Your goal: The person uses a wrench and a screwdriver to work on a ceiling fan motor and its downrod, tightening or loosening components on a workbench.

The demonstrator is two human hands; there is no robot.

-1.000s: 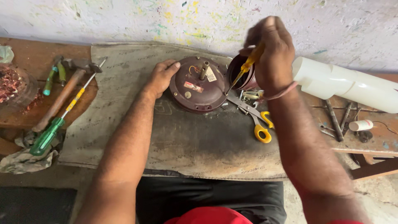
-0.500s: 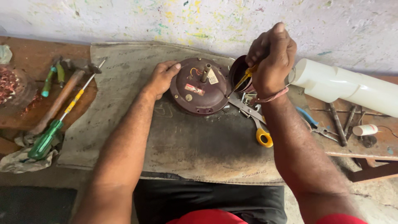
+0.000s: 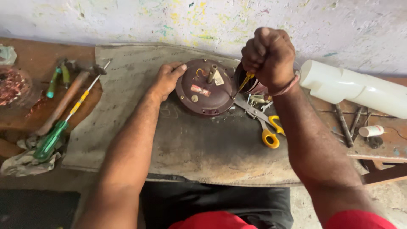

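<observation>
A round dark brown motor housing (image 3: 206, 89) with a short shaft and small wires on top lies on a grey mat (image 3: 186, 144). My left hand (image 3: 166, 79) rests flat against the housing's left rim. My right hand (image 3: 270, 56) is a fist around a yellow-handled screwdriver (image 3: 243, 82), whose tip points down at the housing's right edge. A second round dark part (image 3: 250, 85) sits half hidden behind my right hand.
Yellow-handled scissors (image 3: 265, 125) lie right of the housing. White plastic pipe pieces (image 3: 354, 87) rest at the right. At left lie a green-handled screwdriver (image 3: 53, 138), a wooden-handled hammer (image 3: 63, 101), smaller tools, a rag and copper wire (image 3: 10, 85). Nails and a small white roll (image 3: 371, 130) lie at the far right.
My right hand has lowered and closed tighter on the screwdriver, bringing its tip to the housing's right edge. My left hand stays on the left rim.
</observation>
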